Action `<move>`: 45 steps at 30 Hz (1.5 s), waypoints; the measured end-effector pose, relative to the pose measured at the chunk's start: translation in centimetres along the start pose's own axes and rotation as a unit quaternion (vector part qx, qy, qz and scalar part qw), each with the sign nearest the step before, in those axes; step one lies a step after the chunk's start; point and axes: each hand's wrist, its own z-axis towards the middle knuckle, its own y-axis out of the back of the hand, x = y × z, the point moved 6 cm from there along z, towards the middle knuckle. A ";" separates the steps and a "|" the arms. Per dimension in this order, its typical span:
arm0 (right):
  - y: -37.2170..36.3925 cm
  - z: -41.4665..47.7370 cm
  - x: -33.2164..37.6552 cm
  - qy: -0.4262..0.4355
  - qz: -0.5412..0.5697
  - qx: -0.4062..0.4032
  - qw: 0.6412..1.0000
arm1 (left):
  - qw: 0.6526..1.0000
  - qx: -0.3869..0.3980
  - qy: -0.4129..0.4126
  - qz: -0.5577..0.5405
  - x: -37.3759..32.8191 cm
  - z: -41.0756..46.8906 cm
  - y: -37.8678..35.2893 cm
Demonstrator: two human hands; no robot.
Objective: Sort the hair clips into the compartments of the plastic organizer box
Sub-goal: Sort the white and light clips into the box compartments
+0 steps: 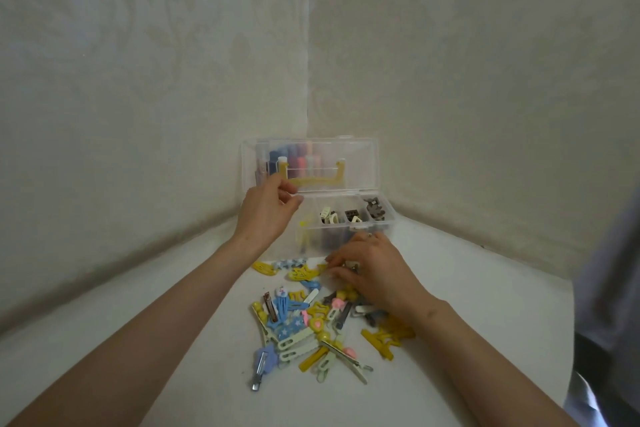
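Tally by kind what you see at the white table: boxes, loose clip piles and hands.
Clear plastic organizer box, lid open: 1
Loose pile of mixed-colour hair clips: 1
Bare hands: 2, left hand and right hand
Total: 4

Organizer box [367, 228]: clear plastic, glossy, smooth. Lid [360, 163]: same clear plastic, with yellow plastic handle [313, 181].
Hair clips [304, 326], heaped in front of the box: mostly pastel plastic, smooth, some glossy.
1 clip [257, 380] at the heap's edge farthest from the box: bare silvery metal prong.
Table [156, 340] under the box: white, smooth, matt.
Wallpaper [138, 62] behind the box: cream, matt, embossed pattern.
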 end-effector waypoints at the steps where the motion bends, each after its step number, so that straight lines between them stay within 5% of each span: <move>1: 0.2 0.0 -0.1 -0.002 0.017 -0.017 1.000 | 1.000 0.005 -0.013 0.007 -0.1 -0.3 0.1; 6: 2.1 0.0 -0.7 -0.087 0.174 -0.138 0.971 | 0.992 0.068 -0.106 -0.004 -1.5 -2.5 0.4; 11: 2.3 -0.5 -1.7 -0.193 0.437 -0.154 0.865 | 0.962 0.205 -0.169 -0.057 -3.4 -3.9 -0.5; 15: 2.6 -0.4 -1.6 -0.200 0.482 -0.150 0.840 | 0.962 0.222 -0.155 -0.036 -3.0 -4.0 -1.3; 19: 2.1 -0.5 -1.7 -0.205 0.458 -0.140 0.854 | 0.971 0.188 -0.141 -0.034 -2.8 -3.6 -0.7; 24: 0.7 -0.2 -1.5 -0.172 0.197 -0.079 0.962 | 0.989 0.092 -0.105 -0.039 -1.8 -2.3 1.1; 28: -0.9 0.4 0.1 -0.080 0.090 0.014 0.993 | 0.996 0.026 -0.081 -0.005 -0.8 -1.8 1.8; 32: -2.2 0.6 0.9 0.014 -0.017 0.040 0.999 | 0.993 -0.039 -0.090 0.069 -1.1 -2.0 2.1; 45: -2.2 0.8 0.8 0.009 -0.036 0.023 0.999 | 0.967 -0.085 -0.164 0.176 -2.0 -2.7 0.6</move>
